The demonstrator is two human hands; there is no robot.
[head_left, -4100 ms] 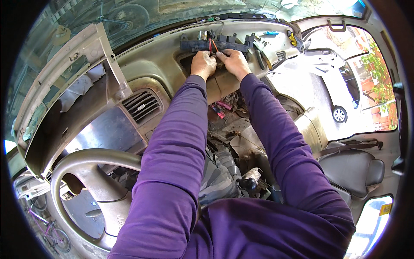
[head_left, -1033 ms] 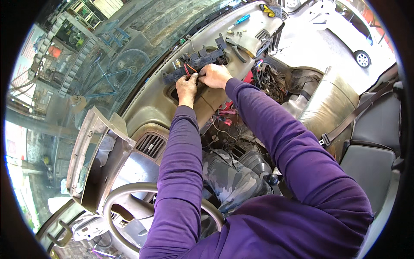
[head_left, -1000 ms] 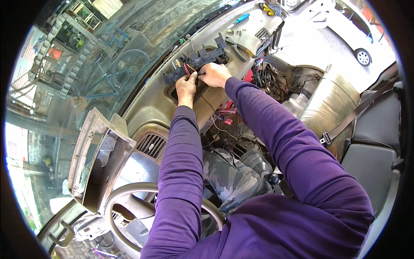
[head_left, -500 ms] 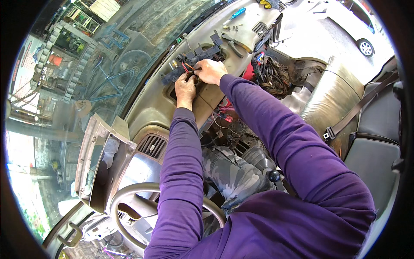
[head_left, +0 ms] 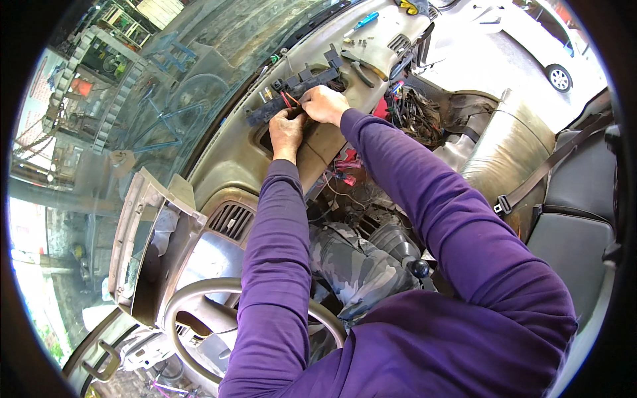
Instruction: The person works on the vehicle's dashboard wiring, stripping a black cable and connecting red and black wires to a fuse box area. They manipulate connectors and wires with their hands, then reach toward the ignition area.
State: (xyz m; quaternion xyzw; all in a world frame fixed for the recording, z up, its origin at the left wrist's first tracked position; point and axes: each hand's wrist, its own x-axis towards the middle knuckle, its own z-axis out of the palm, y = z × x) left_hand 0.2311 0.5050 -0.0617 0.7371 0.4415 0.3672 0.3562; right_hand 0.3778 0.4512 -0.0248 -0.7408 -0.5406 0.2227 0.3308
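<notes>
Both hands meet over the dashboard (head_left: 232, 159), beside a dark fuse box (head_left: 305, 88) lying along its top. A short red and orange wire pair (head_left: 286, 99) rises between the fuse box and my fingers. My left hand (head_left: 286, 134) is closed, its fingertips pinching at the wires' lower ends. From the right, my right hand (head_left: 324, 106) is closed too, thumb and fingers pressed together close to the left fingertips. The exact bit of wire in each pinch is hidden by the fingers. Below the hands is an opening in the dashboard.
Pliers (head_left: 361, 71) and a blue-handled screwdriver (head_left: 363, 22) lie on the dashboard beyond the fuse box, with gloves (head_left: 413, 6) farther off. A bundle of dark wiring (head_left: 421, 113) hangs at the right. The steering wheel (head_left: 199, 288) and gear lever (head_left: 417, 267) sit nearer me.
The view has shifted slightly. Both hands stay at the wires with almost the same grip, the fingers moving only a little.
</notes>
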